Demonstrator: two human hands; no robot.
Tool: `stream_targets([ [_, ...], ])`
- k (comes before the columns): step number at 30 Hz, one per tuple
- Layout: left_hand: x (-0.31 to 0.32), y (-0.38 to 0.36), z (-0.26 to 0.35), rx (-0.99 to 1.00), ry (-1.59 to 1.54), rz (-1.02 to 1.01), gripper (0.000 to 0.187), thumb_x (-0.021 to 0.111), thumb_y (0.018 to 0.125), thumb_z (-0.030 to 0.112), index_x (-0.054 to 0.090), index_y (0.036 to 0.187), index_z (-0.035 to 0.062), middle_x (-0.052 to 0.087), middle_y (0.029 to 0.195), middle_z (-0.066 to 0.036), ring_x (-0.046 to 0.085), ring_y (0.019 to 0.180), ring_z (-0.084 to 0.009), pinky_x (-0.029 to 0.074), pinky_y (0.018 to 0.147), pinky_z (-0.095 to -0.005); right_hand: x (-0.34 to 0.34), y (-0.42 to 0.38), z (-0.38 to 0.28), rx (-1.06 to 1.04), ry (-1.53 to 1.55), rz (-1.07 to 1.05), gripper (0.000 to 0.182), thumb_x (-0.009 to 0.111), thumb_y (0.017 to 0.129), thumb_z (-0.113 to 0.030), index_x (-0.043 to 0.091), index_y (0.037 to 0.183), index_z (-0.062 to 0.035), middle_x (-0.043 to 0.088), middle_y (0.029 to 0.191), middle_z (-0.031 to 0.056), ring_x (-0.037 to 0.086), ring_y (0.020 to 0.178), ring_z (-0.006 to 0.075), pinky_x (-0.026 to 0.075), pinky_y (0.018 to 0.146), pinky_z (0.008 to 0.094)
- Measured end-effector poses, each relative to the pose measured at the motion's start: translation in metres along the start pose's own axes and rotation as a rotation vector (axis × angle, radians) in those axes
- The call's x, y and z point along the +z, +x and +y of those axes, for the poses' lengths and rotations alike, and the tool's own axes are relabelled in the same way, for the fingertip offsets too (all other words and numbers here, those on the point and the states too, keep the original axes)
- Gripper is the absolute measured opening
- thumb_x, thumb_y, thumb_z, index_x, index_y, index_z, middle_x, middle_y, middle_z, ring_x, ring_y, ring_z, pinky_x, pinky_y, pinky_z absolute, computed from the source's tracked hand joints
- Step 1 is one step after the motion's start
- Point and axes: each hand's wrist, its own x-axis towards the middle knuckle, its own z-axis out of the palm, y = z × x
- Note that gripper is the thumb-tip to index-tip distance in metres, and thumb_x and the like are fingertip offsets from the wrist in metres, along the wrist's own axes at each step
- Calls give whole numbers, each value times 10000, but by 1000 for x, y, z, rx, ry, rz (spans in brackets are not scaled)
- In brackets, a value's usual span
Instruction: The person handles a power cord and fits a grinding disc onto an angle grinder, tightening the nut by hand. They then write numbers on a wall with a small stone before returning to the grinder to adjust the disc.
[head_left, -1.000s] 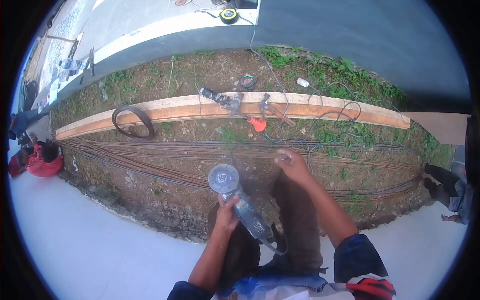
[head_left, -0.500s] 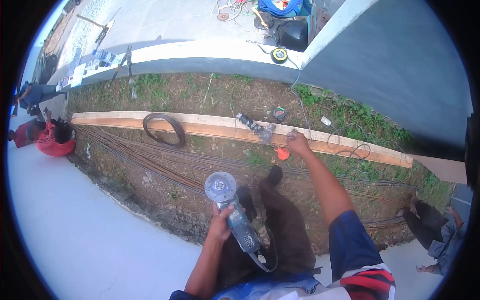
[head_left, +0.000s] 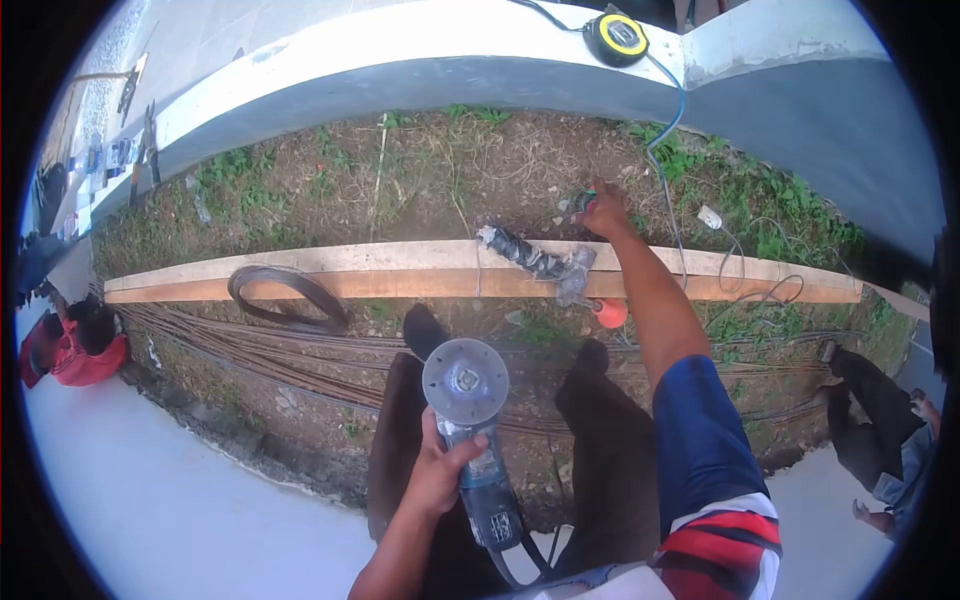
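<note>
My left hand is wrapped around the body of an angle grinder. Its pale round disc faces up, above my legs. Past the wooden beam, my right hand reaches down to the dirt, its fingers closed on a small dark disc with red and green on it, which they partly cover. Just below my right wrist, a black-wrapped tool with a grey end lies across the beam. An orange piece sits at that grey end.
A coil of dark wire rests against the beam. Long thin rods run along the ground on the near side. A yellow tape measure sits on the white ledge, near a blue cable. People crouch at left and right.
My right hand has moved from the beam to the disc on the dirt beyond it. My left hand still holds the grinder, now more upright in view. The camera has shifted forward and down.
</note>
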Motion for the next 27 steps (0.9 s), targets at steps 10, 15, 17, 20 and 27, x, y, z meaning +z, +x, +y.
stream_targets([
  [10, -12, 12, 17, -48, 54, 3, 801, 724, 820, 15, 291, 1484, 126, 545, 1290, -99, 549, 1181, -225, 474, 978, -383, -43, -81, 50, 88, 1346, 190, 641, 739, 862, -269, 459, 1407, -79, 592, 1308, 179, 614, 1166, 362, 523, 944, 492],
  [15, -9, 16, -4, -61, 44, -124, 758, 712, 835, 24, 319, 1472, 144, 550, 1284, -78, 548, 1180, -216, 482, 964, -387, -202, -277, 143, 55, 2114, 370, 553, 589, 946, -392, 535, 1341, -8, 626, 1298, 204, 596, 1212, 408, 494, 1007, 513],
  [17, -6, 6, -3, -69, 20, -164, 739, 709, 842, 32, 328, 1464, 148, 551, 1273, -75, 542, 1187, -213, 479, 966, -388, -260, -353, 182, 132, 2130, 570, 551, 582, 950, -433, 555, 1338, -42, 625, 1284, 177, 609, 1120, 386, 449, 1055, 544],
  [20, -10, -18, 2, 23, -37, -205, 649, 702, 857, 103, 364, 1411, 112, 620, 1153, -152, 687, 983, -322, 601, 833, -470, -313, -456, 265, 94, 1999, 845, 561, 588, 961, -483, 558, 1342, -72, 621, 1279, 148, 604, 1093, 350, 444, 1039, 539],
  [27, -1, -101, 80, 82, -160, -255, 524, 708, 891, 225, 509, 1303, -30, 663, 1126, -193, 695, 1016, -319, 605, 882, -495, -383, -549, 322, 520, 1568, 1189, 603, 694, 921, -532, 556, 1364, -147, 601, 1253, 48, 551, 1107, 240, 458, 944, 407],
])
